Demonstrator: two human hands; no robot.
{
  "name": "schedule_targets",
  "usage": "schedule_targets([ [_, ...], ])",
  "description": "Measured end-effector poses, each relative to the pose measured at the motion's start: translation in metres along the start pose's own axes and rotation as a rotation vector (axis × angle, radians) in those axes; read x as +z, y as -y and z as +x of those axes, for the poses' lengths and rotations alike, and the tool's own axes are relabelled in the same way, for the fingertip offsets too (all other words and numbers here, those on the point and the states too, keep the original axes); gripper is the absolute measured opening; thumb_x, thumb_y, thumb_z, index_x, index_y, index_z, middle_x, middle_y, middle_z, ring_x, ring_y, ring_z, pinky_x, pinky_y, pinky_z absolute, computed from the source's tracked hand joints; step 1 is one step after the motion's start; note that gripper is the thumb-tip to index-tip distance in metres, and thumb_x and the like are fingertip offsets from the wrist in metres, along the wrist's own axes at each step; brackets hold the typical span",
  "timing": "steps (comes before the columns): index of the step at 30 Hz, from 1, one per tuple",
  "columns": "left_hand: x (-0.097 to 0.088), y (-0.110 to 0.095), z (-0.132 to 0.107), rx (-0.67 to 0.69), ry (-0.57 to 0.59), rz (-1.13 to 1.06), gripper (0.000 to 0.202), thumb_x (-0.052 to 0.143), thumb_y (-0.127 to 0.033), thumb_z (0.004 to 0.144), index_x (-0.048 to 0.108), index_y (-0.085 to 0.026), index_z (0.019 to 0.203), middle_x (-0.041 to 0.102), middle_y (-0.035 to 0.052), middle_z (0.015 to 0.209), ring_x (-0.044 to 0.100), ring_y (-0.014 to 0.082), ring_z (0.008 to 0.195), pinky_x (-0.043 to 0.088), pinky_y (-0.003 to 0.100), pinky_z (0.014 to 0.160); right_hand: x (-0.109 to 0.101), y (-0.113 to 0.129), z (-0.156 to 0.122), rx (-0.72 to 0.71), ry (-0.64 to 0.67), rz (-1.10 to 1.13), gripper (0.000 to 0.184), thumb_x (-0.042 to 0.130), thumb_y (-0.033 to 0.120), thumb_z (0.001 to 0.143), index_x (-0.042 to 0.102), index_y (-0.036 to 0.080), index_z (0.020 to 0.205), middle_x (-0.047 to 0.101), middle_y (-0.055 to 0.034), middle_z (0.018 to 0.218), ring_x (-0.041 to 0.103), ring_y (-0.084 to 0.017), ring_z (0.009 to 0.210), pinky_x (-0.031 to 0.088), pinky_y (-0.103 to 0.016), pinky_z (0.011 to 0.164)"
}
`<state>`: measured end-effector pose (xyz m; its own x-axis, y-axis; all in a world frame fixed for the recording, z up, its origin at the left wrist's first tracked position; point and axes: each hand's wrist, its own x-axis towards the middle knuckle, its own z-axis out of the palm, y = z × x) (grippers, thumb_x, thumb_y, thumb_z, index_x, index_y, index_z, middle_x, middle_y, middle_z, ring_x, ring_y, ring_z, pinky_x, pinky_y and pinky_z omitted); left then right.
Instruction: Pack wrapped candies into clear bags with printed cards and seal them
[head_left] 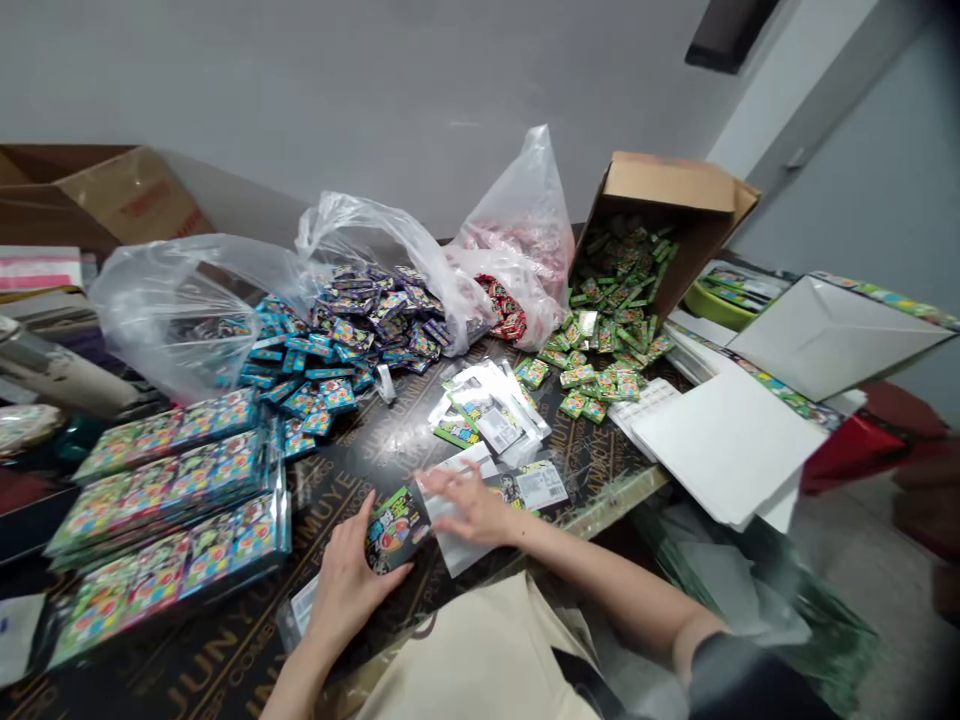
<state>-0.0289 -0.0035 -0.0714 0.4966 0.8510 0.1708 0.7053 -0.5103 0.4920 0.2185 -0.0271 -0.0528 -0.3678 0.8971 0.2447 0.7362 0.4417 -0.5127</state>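
Note:
A black printed card [395,530] with green lettering lies low over the table in front of me. My left hand [346,578] grips it at its left side, index finger at the upper edge and thumb along the lower one. My right hand [474,508] has its fingers spread over a whitish, partly see-through plastic sleeve [459,555], beside the card's right end. Under my right wrist is another printed packet [541,484] with a white label. A loose pile of printed sleeves [491,415] lies just beyond my right hand.
Stacked rows of colourful packs [180,535] stand at left. Blue packets [307,395], purple packets [382,310] and red packets [506,310] spill from plastic bags. Green packets [600,375] spill from a tipped carton [667,185]. White sheets [739,440] overhang the table's right edge.

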Motion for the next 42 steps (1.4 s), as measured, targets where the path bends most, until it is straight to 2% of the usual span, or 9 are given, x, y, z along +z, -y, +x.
schedule_targets([
  [5,0.004,0.004,-0.007,-0.047,0.051,0.092,0.088,0.063,-0.041,0.064,0.019,-0.02,0.137,0.052,0.0085,0.107,0.05,0.0283,0.098,0.041,0.042,0.085,-0.08,-0.101,-0.038,0.724,-0.274,-0.636,0.045,0.046,0.033,0.082,0.045,0.015,0.123,0.055,-0.0152,0.115,0.046,-0.028,0.108,0.03,-0.043,0.088],
  [13,0.006,0.004,-0.007,-0.079,0.036,0.061,0.076,0.066,-0.044,0.061,0.038,-0.024,0.13,0.052,0.0082,0.108,0.048,0.0287,0.101,0.038,0.045,0.087,-0.128,-0.157,-0.071,0.768,-0.129,-0.724,0.015,0.051,0.017,0.072,0.062,0.011,0.081,0.065,-0.0139,0.075,0.06,-0.023,0.075,0.041,-0.03,0.068],
  [17,-0.01,-0.027,-0.003,-0.258,-0.136,-0.268,0.061,0.063,-0.048,0.066,0.05,-0.021,0.119,0.053,0.0102,0.112,0.047,0.0287,0.107,0.035,0.046,0.093,-0.129,-0.128,-0.061,0.693,-0.2,-0.707,0.03,0.04,0.018,0.08,0.06,0.008,0.101,0.067,-0.0162,0.086,0.062,-0.026,0.08,0.043,-0.034,0.071],
  [20,-0.016,-0.063,0.009,-0.531,0.017,-0.919,0.049,0.055,-0.05,0.074,0.056,-0.017,0.109,0.062,0.0103,0.102,0.058,0.0231,0.092,0.044,0.038,0.083,-0.091,-0.07,-0.044,0.271,-0.336,-0.5,0.044,0.038,0.02,0.084,0.043,0.01,0.126,0.058,-0.0154,0.117,0.057,-0.024,0.102,0.043,-0.035,0.086],
  [23,-0.011,-0.082,0.021,-0.716,0.2,-1.447,0.042,0.055,-0.049,0.073,0.059,-0.013,0.095,0.065,0.0067,0.076,0.06,0.0154,0.063,0.048,0.03,0.063,-0.043,0.001,-0.031,-0.282,-0.096,-0.171,0.05,0.043,0.016,0.083,0.036,0.02,0.132,0.054,-0.0073,0.124,0.05,-0.019,0.113,0.041,-0.032,0.092],
  [26,-0.006,-0.081,0.018,-0.77,0.173,-1.514,0.029,0.067,-0.038,0.064,0.06,-0.011,0.074,0.06,0.0013,0.06,0.053,0.0096,0.049,0.043,0.022,0.051,-0.018,0.045,-0.021,-0.329,0.042,0.005,0.06,0.057,0.031,0.076,0.037,0.025,0.132,0.043,-0.0075,0.134,0.038,-0.026,0.123,0.035,-0.044,0.098],
  [31,-0.011,-0.066,0.001,-0.615,0.327,-1.346,0.035,0.059,-0.044,0.071,0.063,-0.012,0.086,0.064,0.0059,0.072,0.057,0.0146,0.057,0.044,0.026,0.054,-0.014,0.045,-0.009,-0.136,0.112,0.231,0.077,0.066,0.032,0.064,0.034,0.024,0.132,0.04,-0.01,0.131,0.038,-0.027,0.121,0.036,-0.042,0.097],
  [37,-0.017,-0.026,-0.01,-0.212,0.095,-0.229,0.091,0.072,-0.051,0.05,0.038,-0.021,0.13,0.046,0.0133,0.127,0.036,0.0346,0.12,0.027,0.048,0.097,0.006,0.008,-0.003,0.059,-0.076,0.056,0.066,0.067,0.027,0.061,0.043,0.022,0.123,0.046,-0.011,0.118,0.042,-0.03,0.113,0.033,-0.045,0.094],
  [42,-0.012,0.0,-0.02,-0.107,0.141,0.058,0.101,0.072,-0.037,0.053,0.02,-0.022,0.138,0.051,0.0094,0.113,0.045,0.0291,0.106,0.029,0.044,0.096,0.024,-0.007,0.001,0.052,0.015,-0.002,0.075,0.073,0.033,0.06,0.04,0.022,0.126,0.046,-0.0127,0.122,0.041,-0.03,0.114,0.03,-0.047,0.094],
])
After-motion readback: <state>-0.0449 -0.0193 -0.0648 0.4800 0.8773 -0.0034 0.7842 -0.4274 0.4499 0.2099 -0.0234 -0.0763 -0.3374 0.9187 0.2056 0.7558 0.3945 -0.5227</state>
